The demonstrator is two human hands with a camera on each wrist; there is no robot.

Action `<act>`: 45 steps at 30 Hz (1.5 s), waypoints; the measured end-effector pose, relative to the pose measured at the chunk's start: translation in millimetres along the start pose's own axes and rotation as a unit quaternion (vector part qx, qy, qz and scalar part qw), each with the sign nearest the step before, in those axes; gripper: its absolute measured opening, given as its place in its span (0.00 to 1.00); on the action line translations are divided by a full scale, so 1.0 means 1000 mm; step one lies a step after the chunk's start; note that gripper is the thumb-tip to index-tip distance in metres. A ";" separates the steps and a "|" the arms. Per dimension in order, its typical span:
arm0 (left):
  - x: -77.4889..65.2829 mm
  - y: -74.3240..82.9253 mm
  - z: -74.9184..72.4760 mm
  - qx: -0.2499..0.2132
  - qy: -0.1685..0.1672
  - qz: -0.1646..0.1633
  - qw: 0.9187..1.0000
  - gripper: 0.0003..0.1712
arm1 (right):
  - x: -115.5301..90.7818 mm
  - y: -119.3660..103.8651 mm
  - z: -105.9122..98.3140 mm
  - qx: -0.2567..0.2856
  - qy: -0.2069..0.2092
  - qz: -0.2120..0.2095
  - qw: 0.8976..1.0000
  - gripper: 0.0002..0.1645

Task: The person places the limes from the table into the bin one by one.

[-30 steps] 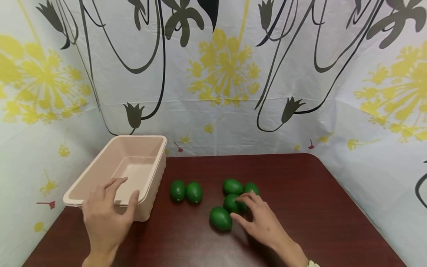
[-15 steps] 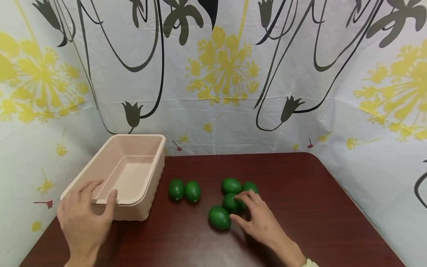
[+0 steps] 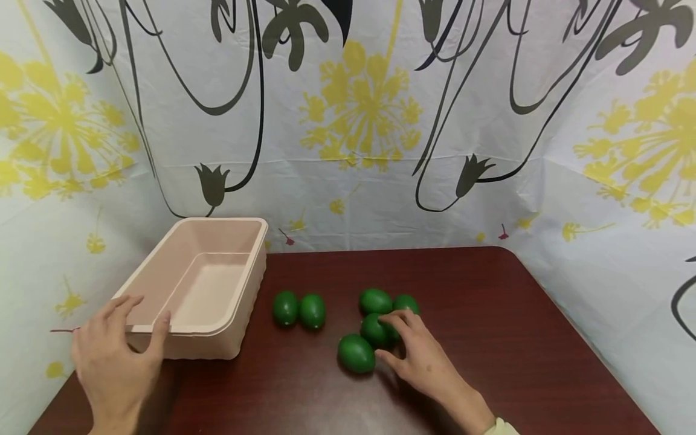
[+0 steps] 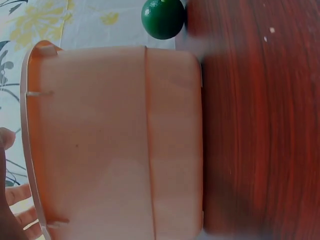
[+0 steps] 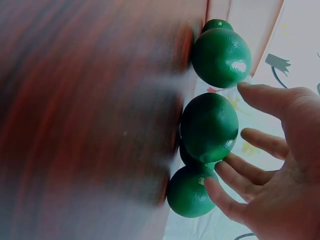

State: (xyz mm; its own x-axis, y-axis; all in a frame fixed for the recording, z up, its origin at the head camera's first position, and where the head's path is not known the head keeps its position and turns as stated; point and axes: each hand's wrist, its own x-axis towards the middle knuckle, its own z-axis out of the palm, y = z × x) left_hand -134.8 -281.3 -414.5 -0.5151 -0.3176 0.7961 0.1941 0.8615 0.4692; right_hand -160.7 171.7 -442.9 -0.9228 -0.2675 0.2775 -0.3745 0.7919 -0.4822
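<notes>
Tub (image 3: pixel 217 287) sat at eight o'clock near left hand (image 3: pixel 116 359), green fruit (image 3: pixel 374 330) at five near right hand (image 3: pixel 426 361); both grips were spread.

The left hand (image 3: pixel 116 350) faces downward; its fingers (image 3: pixel 118 317) are softly bent, and the thumb (image 3: pixel 161 326) stands apart from them. Well to its right, the right hand (image 3: pixel 421 356) has loosely curved fingers (image 5: pixel 267 143) and a spread thumb (image 5: pixel 265 100), with its wrist (image 3: pixel 469 403) behind it.

A red-brown table (image 3: pixel 489 314) bears a pink tub (image 3: pixel 212 347) and several green fruits (image 3: pixel 356 354).
</notes>
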 end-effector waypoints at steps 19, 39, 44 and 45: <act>0.001 -0.020 -0.002 -0.008 -0.025 -0.102 0.994 0.36 | 0.003 0.003 0.003 0.001 -0.012 0.022 1.000 0.35; 0.004 -0.031 -0.004 -0.052 -0.126 -0.261 0.956 0.43 | 0.008 0.002 0.006 -0.019 -0.029 0.013 0.999 0.40; 0.007 -0.032 -0.006 -0.071 -0.128 -0.297 0.943 0.46 | 0.008 0.000 0.007 -0.027 -0.025 0.007 0.999 0.40; 0.007 -0.032 -0.005 -0.075 -0.123 -0.304 0.942 0.46 | 0.009 0.000 0.007 -0.027 -0.025 0.006 0.999 0.40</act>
State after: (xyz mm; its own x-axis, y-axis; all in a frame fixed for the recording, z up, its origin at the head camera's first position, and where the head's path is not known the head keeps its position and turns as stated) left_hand -140.4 -313.7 -421.7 -0.7439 -0.6165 0.2580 -0.0930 0.4778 0.8736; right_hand -169.2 165.8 -446.0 -0.9308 -0.2839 0.2301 -0.3596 0.8235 -0.4387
